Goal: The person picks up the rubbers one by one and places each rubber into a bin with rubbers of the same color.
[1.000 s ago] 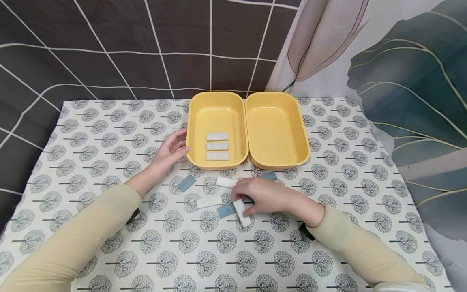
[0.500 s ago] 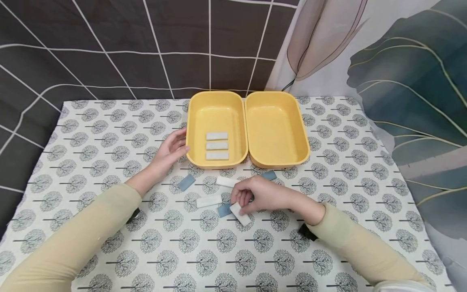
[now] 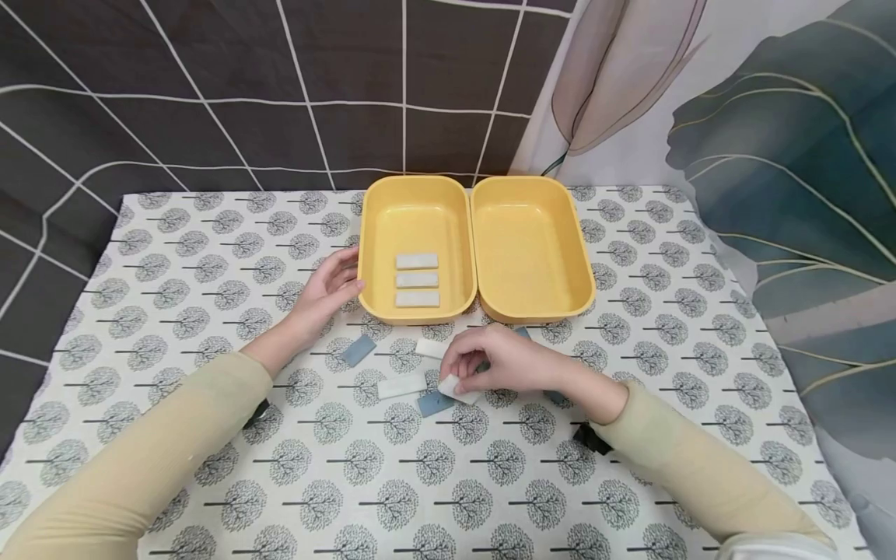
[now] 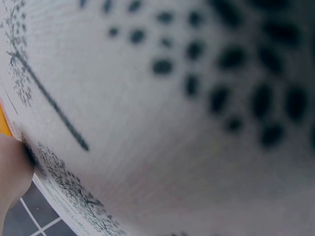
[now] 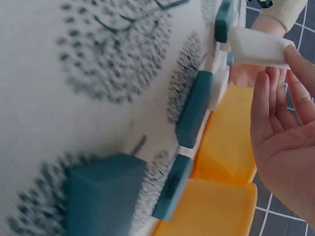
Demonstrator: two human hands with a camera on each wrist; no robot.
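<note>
With right hand, pinching a white, oblong, hard-looking block, now raised off the tabletop, not yet set down.

White rectangular block, tilted, pinched in the right fingers! Left yellow rounded tray sits flat, three white rectangular blocks lined up inside.

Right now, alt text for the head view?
A person's right hand pinches a white block over a tree-print cloth, near scattered blue blocks and other white ones. The left hand touches the left yellow tray, which holds three white blocks; a second yellow tray stands beside it.
</note>
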